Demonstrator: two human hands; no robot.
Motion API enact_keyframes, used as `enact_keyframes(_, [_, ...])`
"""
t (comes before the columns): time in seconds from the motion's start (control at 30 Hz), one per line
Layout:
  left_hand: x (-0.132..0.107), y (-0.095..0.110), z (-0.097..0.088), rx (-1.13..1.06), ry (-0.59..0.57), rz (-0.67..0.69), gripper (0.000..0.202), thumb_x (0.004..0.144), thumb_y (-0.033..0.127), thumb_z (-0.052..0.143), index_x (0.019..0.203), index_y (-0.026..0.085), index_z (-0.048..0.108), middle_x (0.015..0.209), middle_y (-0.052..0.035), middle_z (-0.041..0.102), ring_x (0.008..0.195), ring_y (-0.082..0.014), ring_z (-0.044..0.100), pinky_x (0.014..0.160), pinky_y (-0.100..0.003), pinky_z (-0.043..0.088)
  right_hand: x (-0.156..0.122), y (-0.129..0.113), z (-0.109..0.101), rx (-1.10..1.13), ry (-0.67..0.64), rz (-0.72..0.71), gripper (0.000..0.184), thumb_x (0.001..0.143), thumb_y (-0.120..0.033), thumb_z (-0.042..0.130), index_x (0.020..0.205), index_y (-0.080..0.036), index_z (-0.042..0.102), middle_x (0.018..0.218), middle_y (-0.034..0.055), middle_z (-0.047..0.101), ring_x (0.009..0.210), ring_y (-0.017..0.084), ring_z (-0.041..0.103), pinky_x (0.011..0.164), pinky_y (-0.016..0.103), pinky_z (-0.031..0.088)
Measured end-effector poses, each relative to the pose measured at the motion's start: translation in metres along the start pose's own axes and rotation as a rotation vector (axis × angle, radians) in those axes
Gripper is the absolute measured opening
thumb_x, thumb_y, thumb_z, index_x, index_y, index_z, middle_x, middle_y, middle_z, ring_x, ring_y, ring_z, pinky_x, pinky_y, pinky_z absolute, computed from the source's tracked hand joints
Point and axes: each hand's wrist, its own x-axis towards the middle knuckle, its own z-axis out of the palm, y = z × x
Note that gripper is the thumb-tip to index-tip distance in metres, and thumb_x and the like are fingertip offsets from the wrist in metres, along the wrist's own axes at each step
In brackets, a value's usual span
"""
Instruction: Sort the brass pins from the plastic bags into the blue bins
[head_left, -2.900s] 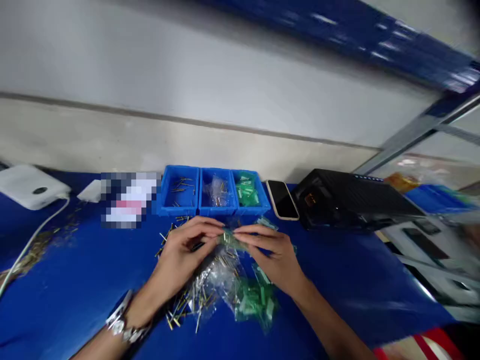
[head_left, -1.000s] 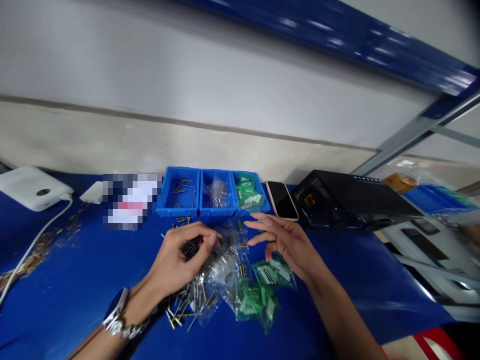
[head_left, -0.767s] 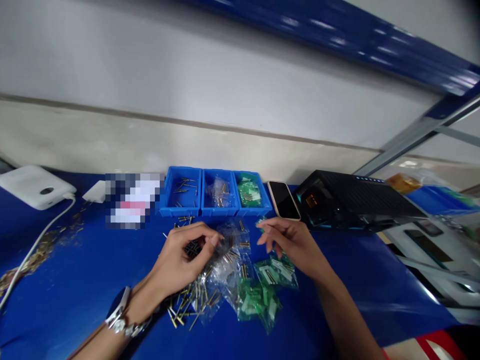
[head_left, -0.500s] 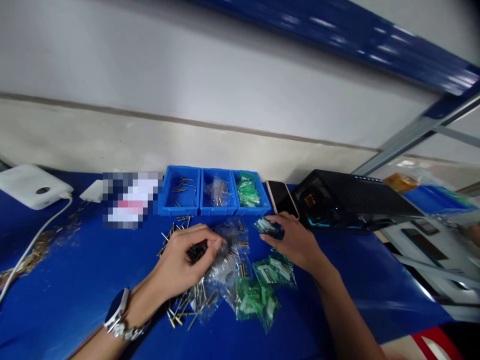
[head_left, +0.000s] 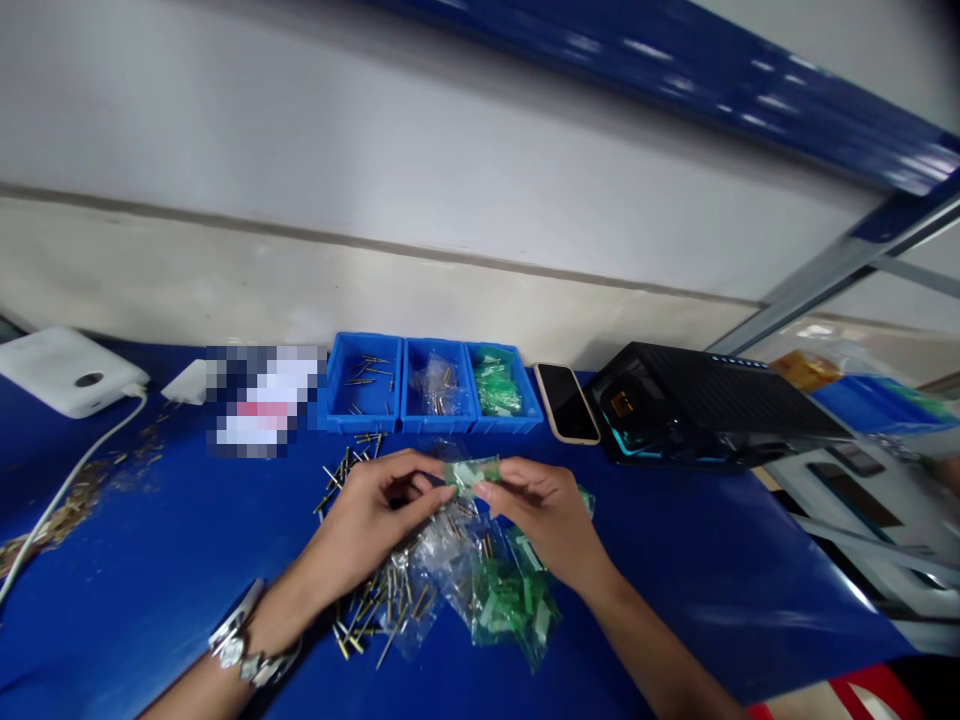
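My left hand (head_left: pixel 386 510) and my right hand (head_left: pixel 551 515) meet above the middle of the pile. Between their fingertips is a small green-tinted plastic bag (head_left: pixel 472 471) with something pale inside, pinched at its two ends. Beneath them lie clear plastic bags (head_left: pixel 442 550), some with brass-coloured pins in them. Loose metal pins (head_left: pixel 367 610) are scattered under and around my left hand. Below my right hand rests a heap of green bags (head_left: pixel 514 600); my fingers partly cover what is under them.
Three blue bins stand behind: one with loose pins (head_left: pixel 365 408), one with clear bags (head_left: pixel 442 385), one with green bags (head_left: pixel 497 385). Right of them are a phone (head_left: pixel 568 403) and a black device (head_left: pixel 720 400). A white power bank (head_left: pixel 67 370) with a cable is at left.
My right hand has moved left from near the phone to meet my left hand, bringing a green-tinted bag. My left fingers now grip the bag's other end.
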Motion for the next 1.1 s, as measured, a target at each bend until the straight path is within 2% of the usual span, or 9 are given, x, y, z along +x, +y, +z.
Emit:
enact_keyframes(0.2, [-0.002, 0.003, -0.009, 0.182, 0.123, 0.271, 0.019, 0.091, 0.013, 0.063, 0.102, 0.024, 0.075, 0.107, -0.0059, 0.071, 0.097, -0.0180, 0.069, 0.083, -0.032, 0.060, -0.003, 0.006, 0.001, -0.290, 0.098, -0.427, 0.040, 0.093, -0.015, 0.055, 0.125, -0.036, 0.066, 0.136, 0.0048, 0.055, 0.118, 0.024, 0.058, 0.094, 0.044, 0.054])
enact_keyframes(0.3, [-0.009, 0.009, -0.013, 0.337, 0.123, 0.470, 0.030, 0.092, 0.007, 0.059, 0.116, 0.022, 0.070, 0.116, -0.0076, 0.068, 0.105, -0.0185, 0.067, 0.088, -0.032, 0.059, -0.004, 0.009, -0.002, -0.377, 0.148, -0.611, 0.047, 0.090, -0.007, 0.055, 0.126, -0.035, 0.064, 0.131, 0.0063, 0.055, 0.116, 0.024, 0.058, 0.089, 0.042, 0.056])
enact_keyframes(0.43, [-0.014, 0.013, -0.013, 0.406, 0.131, 0.546, 0.032, 0.091, 0.004, 0.059, 0.118, 0.020, 0.067, 0.116, -0.0083, 0.066, 0.105, -0.0181, 0.066, 0.086, -0.030, 0.059, -0.005, 0.007, -0.003, -0.404, 0.166, -0.693, 0.038, 0.088, -0.007, 0.060, 0.117, -0.030, 0.068, 0.116, 0.0060, 0.065, 0.106, 0.022, 0.063, 0.086, 0.040, 0.056])
enact_keyframes(0.53, [-0.011, 0.012, -0.012, 0.318, 0.121, 0.520, 0.022, 0.086, 0.005, 0.062, 0.103, 0.017, 0.069, 0.106, -0.0075, 0.068, 0.095, -0.0174, 0.067, 0.079, -0.029, 0.059, -0.005, 0.003, -0.011, -0.275, 0.039, -0.484, 0.013, 0.090, -0.017, 0.063, 0.094, -0.023, 0.074, 0.084, 0.0025, 0.071, 0.076, 0.017, 0.066, 0.071, 0.032, 0.056])
enact_keyframes(0.67, [-0.008, 0.013, -0.013, 0.261, 0.170, 0.449, 0.015, 0.085, 0.006, 0.059, 0.090, 0.015, 0.069, 0.093, -0.0064, 0.068, 0.082, -0.0156, 0.066, 0.070, -0.029, 0.055, -0.001, 0.002, -0.028, 0.070, -0.415, 0.124, 0.028, 0.092, -0.035, 0.063, 0.070, -0.019, 0.067, 0.054, -0.0027, 0.063, 0.041, 0.008, 0.051, 0.041, 0.020, 0.040])
enact_keyframes(0.73, [-0.008, 0.014, -0.013, 0.257, 0.210, 0.437, 0.015, 0.085, 0.005, 0.058, 0.085, 0.016, 0.068, 0.089, -0.0054, 0.067, 0.079, -0.0143, 0.065, 0.067, -0.028, 0.053, 0.003, 0.004, -0.035, 0.305, -0.338, 0.244, 0.028, 0.090, -0.040, 0.065, 0.071, -0.018, 0.067, 0.055, -0.0021, 0.065, 0.038, 0.008, 0.051, 0.036, 0.018, 0.038])
enact_keyframes(0.87, [-0.009, 0.014, -0.012, 0.251, 0.211, 0.442, 0.015, 0.084, 0.004, 0.058, 0.081, 0.016, 0.067, 0.086, -0.0045, 0.066, 0.075, -0.0133, 0.063, 0.064, -0.027, 0.050, 0.011, 0.009, -0.040, 0.543, 0.058, 0.227, 0.030, 0.088, -0.043, 0.066, 0.104, -0.019, 0.072, 0.090, 0.0095, 0.077, 0.061, 0.016, 0.070, 0.039, 0.020, 0.044])
enact_keyframes(0.97, [-0.008, 0.013, -0.011, 0.258, 0.196, 0.457, 0.015, 0.084, 0.003, 0.058, 0.081, 0.016, 0.066, 0.084, -0.0044, 0.065, 0.073, -0.0133, 0.062, 0.064, -0.027, 0.049, 0.012, 0.008, -0.040, 0.483, -0.004, 0.265, 0.039, 0.088, -0.044, 0.066, 0.117, -0.018, 0.068, 0.092, 0.0123, 0.077, 0.061, 0.018, 0.071, 0.037, 0.021, 0.042])
enact_keyframes(1.1, [-0.006, 0.013, -0.011, 0.270, 0.196, 0.476, 0.015, 0.084, 0.004, 0.058, 0.078, 0.015, 0.066, 0.081, -0.0043, 0.065, 0.071, -0.0135, 0.060, 0.064, -0.029, 0.047, 0.011, 0.007, -0.053, 0.169, -0.026, 0.191, 0.030, 0.088, -0.045, 0.063, 0.096, -0.017, 0.071, 0.065, 0.0031, 0.069, 0.047, 0.013, 0.058, 0.040, 0.022, 0.038])
